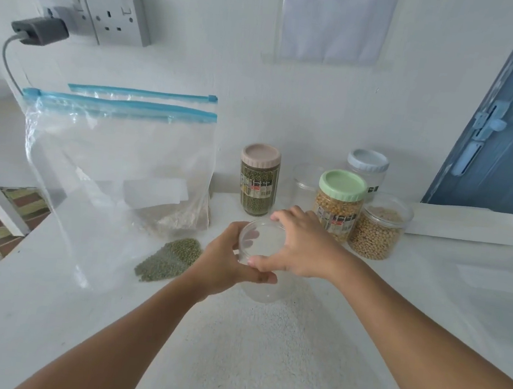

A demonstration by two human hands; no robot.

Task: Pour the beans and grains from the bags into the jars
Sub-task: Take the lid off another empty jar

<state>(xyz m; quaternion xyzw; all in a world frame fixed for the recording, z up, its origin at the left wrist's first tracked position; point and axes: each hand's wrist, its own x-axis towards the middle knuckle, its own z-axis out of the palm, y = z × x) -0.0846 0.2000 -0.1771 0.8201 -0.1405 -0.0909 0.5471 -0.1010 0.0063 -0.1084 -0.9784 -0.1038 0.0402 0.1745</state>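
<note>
My left hand (225, 262) and right hand (302, 247) curl fingers around one empty clear jar (259, 258); beyond them five more jars (three lidded), two zip bags (118, 159) leftward.

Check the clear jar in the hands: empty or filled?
Empty. The clear jar shows only the left hand fingers and white table through its walls; the right hand grips its rim.

No text is showing clearly enough to read. Labels are sitting on the green-bean jar (257, 184), the corn jar (338, 205) and the blue-lidded jar (367, 173), but their print is blurring into illegibility.
</note>
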